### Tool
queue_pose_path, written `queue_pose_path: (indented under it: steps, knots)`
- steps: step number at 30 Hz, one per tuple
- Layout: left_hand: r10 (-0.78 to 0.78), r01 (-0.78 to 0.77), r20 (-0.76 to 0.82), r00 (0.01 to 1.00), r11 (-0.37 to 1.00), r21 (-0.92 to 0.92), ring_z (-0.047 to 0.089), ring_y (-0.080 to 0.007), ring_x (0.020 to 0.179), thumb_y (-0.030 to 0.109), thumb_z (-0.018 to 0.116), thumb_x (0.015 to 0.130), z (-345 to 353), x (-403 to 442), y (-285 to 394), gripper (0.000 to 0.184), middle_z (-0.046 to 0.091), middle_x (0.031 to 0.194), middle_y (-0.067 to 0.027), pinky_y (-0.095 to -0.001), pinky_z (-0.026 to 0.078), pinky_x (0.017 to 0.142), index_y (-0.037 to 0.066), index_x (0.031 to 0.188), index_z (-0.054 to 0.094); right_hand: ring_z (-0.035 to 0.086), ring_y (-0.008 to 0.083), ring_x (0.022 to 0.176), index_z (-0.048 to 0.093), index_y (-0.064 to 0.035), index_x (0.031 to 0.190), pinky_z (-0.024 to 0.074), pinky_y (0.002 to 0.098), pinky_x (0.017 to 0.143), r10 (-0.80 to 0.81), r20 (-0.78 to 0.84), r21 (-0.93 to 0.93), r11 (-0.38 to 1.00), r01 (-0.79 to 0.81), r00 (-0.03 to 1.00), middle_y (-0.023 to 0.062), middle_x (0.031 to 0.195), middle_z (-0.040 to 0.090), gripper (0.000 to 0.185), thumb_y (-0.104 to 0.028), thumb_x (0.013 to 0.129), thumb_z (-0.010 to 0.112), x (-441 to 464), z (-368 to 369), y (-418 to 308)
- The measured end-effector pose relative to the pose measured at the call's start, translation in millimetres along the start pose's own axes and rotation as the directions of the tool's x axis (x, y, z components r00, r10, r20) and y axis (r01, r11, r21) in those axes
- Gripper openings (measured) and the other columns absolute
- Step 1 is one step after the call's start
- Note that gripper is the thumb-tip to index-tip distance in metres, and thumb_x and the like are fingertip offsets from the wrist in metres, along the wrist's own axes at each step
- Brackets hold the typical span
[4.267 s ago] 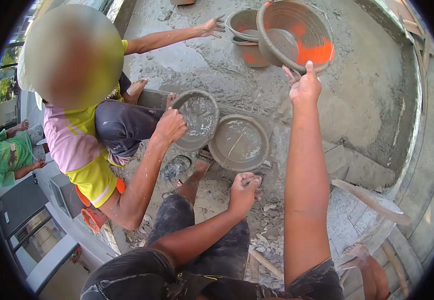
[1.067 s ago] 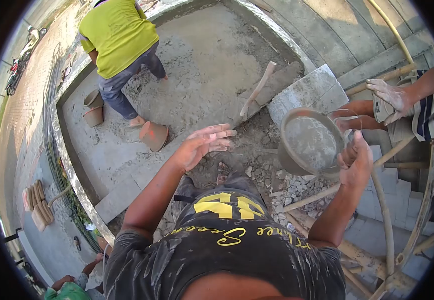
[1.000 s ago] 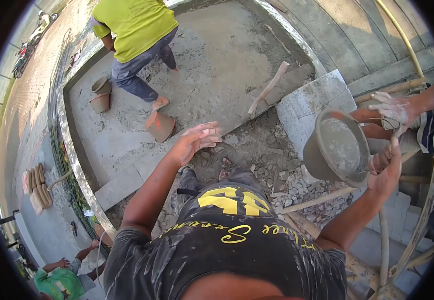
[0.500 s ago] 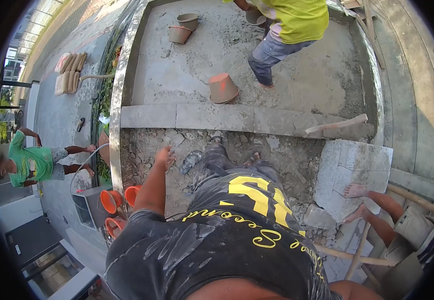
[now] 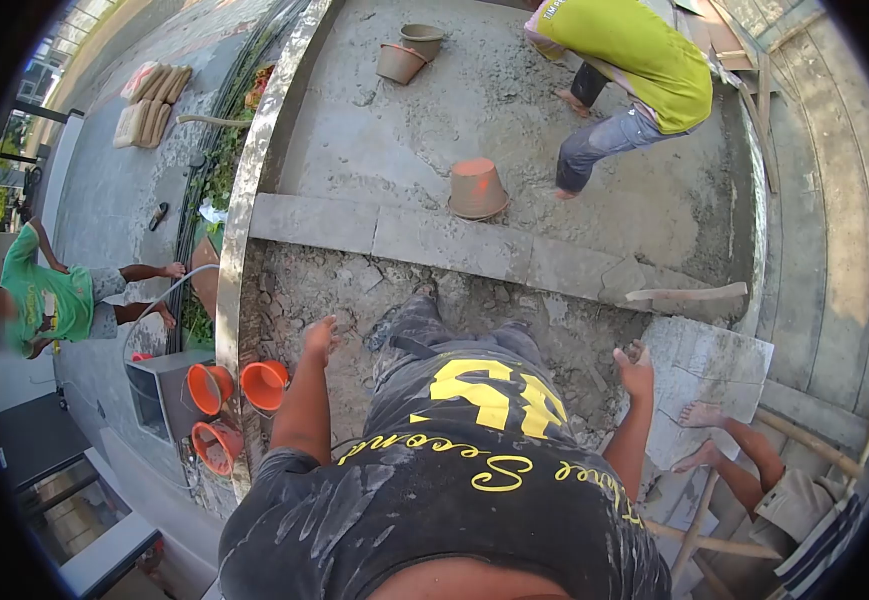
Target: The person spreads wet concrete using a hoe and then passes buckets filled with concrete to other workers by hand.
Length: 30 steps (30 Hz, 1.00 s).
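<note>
My left hand (image 5: 321,340) hangs at my left side over the rubble, small in view, its fingers loosely apart and holding nothing. On the other side, my right hand (image 5: 635,370) is raised beside the pale block slab (image 5: 709,375), empty, with thumb and fingers apart and slightly curled. Ahead of me, an upturned bucket (image 5: 477,188) with an orange patch rests on wet concrete just beyond a row of grey blocks (image 5: 444,245). Neither hand touches a bucket.
A person in yellow (image 5: 644,70) bends over the concrete near two buckets (image 5: 401,62). Orange buckets (image 5: 210,388) stand at the left wall. A person in green (image 5: 54,300) is far left. Bare feet (image 5: 699,415), poles (image 5: 714,542) and a wooden piece (image 5: 689,293) lie right.
My right hand, earlier on a mortar bucket near a co-worker's hand, is now empty and back in view. The person in yellow has shifted right, and my view has turned left.
</note>
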<state>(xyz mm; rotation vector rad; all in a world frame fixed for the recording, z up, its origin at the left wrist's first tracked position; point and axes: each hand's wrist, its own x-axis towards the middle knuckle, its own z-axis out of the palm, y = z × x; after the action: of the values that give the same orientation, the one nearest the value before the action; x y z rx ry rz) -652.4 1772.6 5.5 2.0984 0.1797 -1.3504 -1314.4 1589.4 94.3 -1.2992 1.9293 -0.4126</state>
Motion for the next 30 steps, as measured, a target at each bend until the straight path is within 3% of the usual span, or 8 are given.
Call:
queue_pose_path:
  steps: [1, 3, 6, 9, 15, 20, 27, 30]
  knots:
    - [-0.025, 0.025, -0.032, 0.999, 1.0, -0.005, 0.06, -0.0244, 0.092, 0.038, 0.057, 0.088, -16, 2, -1, 0.05, 0.057, 0.128, -0.009, -0.0383, 0.047, 0.08, 0.011, 0.13, 0.053, 0.06, 0.0192, 0.084, 0.044, 0.0032, 0.13, 0.0485, 0.0317, 0.077, 0.026, 0.154, -0.063, 0.998, -0.017, 0.988, 0.0133, 0.099, 0.062, 0.068, -0.032, 0.08, 0.074, 8, 39, 29]
    - [-0.049, 0.049, -0.064, 0.997, 0.999, -0.008, 0.06, -0.0245, 0.09, 0.038, 0.057, 0.088, -44, 8, -7, 0.049, 0.057, 0.126, -0.0091, -0.0389, 0.047, 0.079, 0.013, 0.129, 0.054, 0.057, 0.0148, 0.069, 0.05, 0.0024, 0.124, 0.0486, 0.0294, 0.062, 0.164, 0.233, -0.086, 0.985, -0.148, 0.959, 0.0072, 0.082, 0.061, 0.059, -0.03, 0.08, 0.074, -5, 101, 45]
    - [-0.097, 0.094, -0.151, 0.984, 0.995, -0.025, 0.061, -0.0269, 0.08, 0.033, 0.064, 0.083, -76, 30, -15, 0.046, 0.06, 0.112, -0.0098, -0.0398, 0.047, 0.064, 0.006, 0.119, 0.058, 0.058, 0.0152, 0.065, 0.055, 0.0015, 0.114, 0.0475, 0.0292, 0.053, 0.39, 0.381, -0.066, 0.916, -0.396, 0.839, 0.0067, 0.077, 0.062, 0.049, -0.03, 0.081, 0.073, -42, 126, 13]
    - [-0.14, 0.153, -0.213, 0.967, 0.987, 0.045, 0.061, -0.0273, 0.077, 0.031, 0.065, 0.083, -93, 40, -6, 0.045, 0.061, 0.109, -0.0125, -0.0416, 0.048, 0.061, 0.005, 0.119, 0.058, 0.058, 0.0164, 0.058, 0.057, 0.0009, 0.105, 0.0463, 0.0309, 0.048, 0.42, 0.258, -0.01, 0.902, -0.432, 0.87, 0.0072, 0.074, 0.063, 0.041, -0.03, 0.082, 0.072, -55, 138, 20]
    - [0.021, 0.015, -0.162, 0.987, 0.977, 0.215, 0.063, -0.0257, 0.075, 0.03, 0.067, 0.082, -75, 46, 51, 0.052, 0.063, 0.105, -0.0141, -0.0373, 0.049, 0.059, 0.0, 0.122, 0.053, 0.058, 0.0154, 0.053, 0.056, 0.0007, 0.097, 0.0462, 0.0299, 0.048, 0.417, 0.161, 0.161, 0.883, -0.441, 0.894, 0.0085, 0.074, 0.064, 0.034, -0.027, 0.084, 0.069, -52, 137, 22]
    - [0.25, -0.25, 0.006, 0.968, 0.964, 0.09, 0.063, -0.0236, 0.089, 0.031, 0.064, 0.086, -8, -13, 89, 0.061, 0.061, 0.119, -0.0128, -0.0368, 0.05, 0.072, 0.002, 0.135, 0.042, 0.056, 0.0144, 0.053, 0.054, 0.0009, 0.099, 0.0446, 0.0289, 0.046, 0.375, 0.237, 0.118, 0.904, -0.41, 0.896, 0.0079, 0.073, 0.062, 0.033, -0.025, 0.085, 0.069, -27, 133, 29]
    - [0.153, -0.161, 0.057, 0.987, 0.968, 0.19, 0.063, -0.024, 0.092, 0.034, 0.063, 0.087, 43, -82, 39, 0.062, 0.06, 0.12, -0.0144, -0.0366, 0.049, 0.078, 0.001, 0.135, 0.04, 0.056, 0.0141, 0.054, 0.053, -0.0007, 0.097, 0.0446, 0.0291, 0.046, 0.293, 0.306, 0.169, 0.92, -0.354, 0.906, 0.0065, 0.072, 0.061, 0.032, -0.024, 0.084, 0.07, 15, 107, 45]
    - [0.145, -0.144, 0.001, 0.989, 0.985, 0.094, 0.064, -0.0223, 0.084, 0.029, 0.064, 0.086, 45, -99, 12, 0.069, 0.062, 0.115, -0.0147, -0.0324, 0.049, 0.067, -0.001, 0.14, 0.033, 0.057, 0.0136, 0.055, 0.054, -0.0015, 0.097, 0.0459, 0.0289, 0.049, 0.289, 0.413, 0.171, 0.907, -0.385, 0.864, 0.0059, 0.074, 0.061, 0.033, -0.026, 0.083, 0.071, 40, 95, 47]
